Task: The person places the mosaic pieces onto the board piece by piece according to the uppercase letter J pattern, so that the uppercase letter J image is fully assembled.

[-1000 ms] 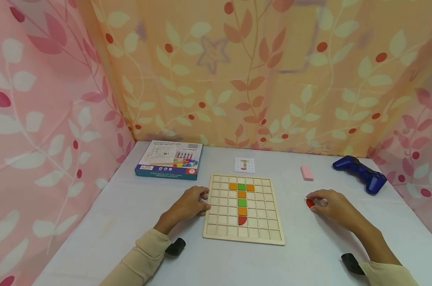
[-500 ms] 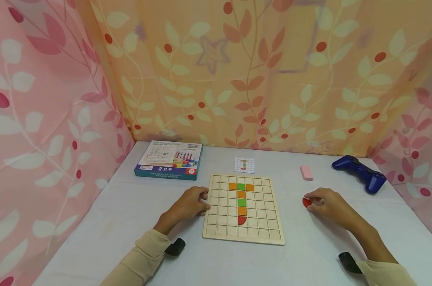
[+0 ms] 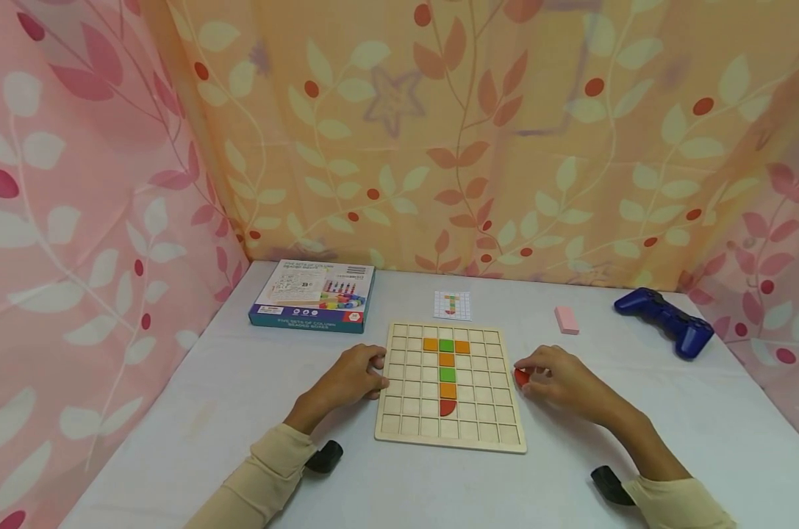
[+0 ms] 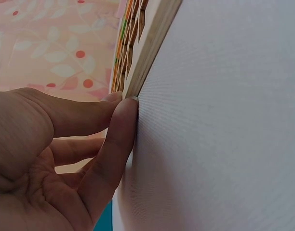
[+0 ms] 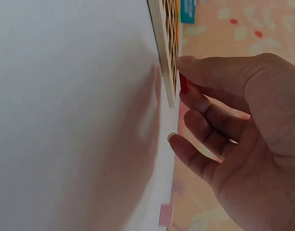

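Note:
In the head view, a square wooden grid board point(image 3: 481, 433) lies mid-table. Orange and green square tiles point(image 3: 447, 375) form a T on it, with a red quarter-round tile point(image 3: 448, 408) at the foot of the stem. My left hand point(image 3: 353, 375) holds the board's left edge; in the left wrist view its fingertips point(image 4: 124, 108) are right at that edge. A second red tile point(image 3: 521, 377) is pinched between my right hand's thumb and finger, partly hidden by them. This right hand point(image 3: 564, 378) is at the board's right edge, its other fingers loosely bent.
Behind the board lies a small pattern card point(image 3: 453, 306) showing a similar T. A boxed set point(image 3: 313, 295) sits at the back left. Toward the back right are a pink block point(image 3: 567, 320) and a blue game controller point(image 3: 665, 322). Floral curtains point(image 3: 399, 147) border the table.
My right hand has moved left with the red tile, from the open table to the board's right edge. The left hand and the board have stayed in place.

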A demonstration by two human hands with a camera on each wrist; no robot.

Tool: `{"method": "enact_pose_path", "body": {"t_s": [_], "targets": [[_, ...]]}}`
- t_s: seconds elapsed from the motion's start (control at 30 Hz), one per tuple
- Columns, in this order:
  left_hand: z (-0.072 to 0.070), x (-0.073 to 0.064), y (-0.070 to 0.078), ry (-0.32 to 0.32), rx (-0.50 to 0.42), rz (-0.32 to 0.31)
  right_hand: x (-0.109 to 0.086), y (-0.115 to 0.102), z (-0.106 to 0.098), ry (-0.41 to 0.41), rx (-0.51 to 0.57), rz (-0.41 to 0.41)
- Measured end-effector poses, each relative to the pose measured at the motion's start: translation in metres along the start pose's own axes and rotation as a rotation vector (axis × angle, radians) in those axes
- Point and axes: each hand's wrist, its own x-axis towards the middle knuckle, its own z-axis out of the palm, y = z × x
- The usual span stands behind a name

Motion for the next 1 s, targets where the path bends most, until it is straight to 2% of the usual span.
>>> {"method": "enact_pose_path", "body": {"t_s": [0.23,0.4,0.67,1.0], "targets": [[0.0,-0.001,-0.001,-0.001,0.005,0.002,0.014,-0.025,0.016,-0.067,0.031,-0.01],[0.0,0.0,-0.001,0.0,0.001,0.004,0.021,-0.041,0.025,-0.097,0.033,-0.094],[0.0,0.0,0.0,-0.003,0.012,0.006,0.03,-0.066,0.037,-0.095,0.038,-0.278],[0.0,-0.002,0.001,0.0,0.013,0.0,0.045,-0.095,0.055,-0.149,-0.007,-0.339]]}}
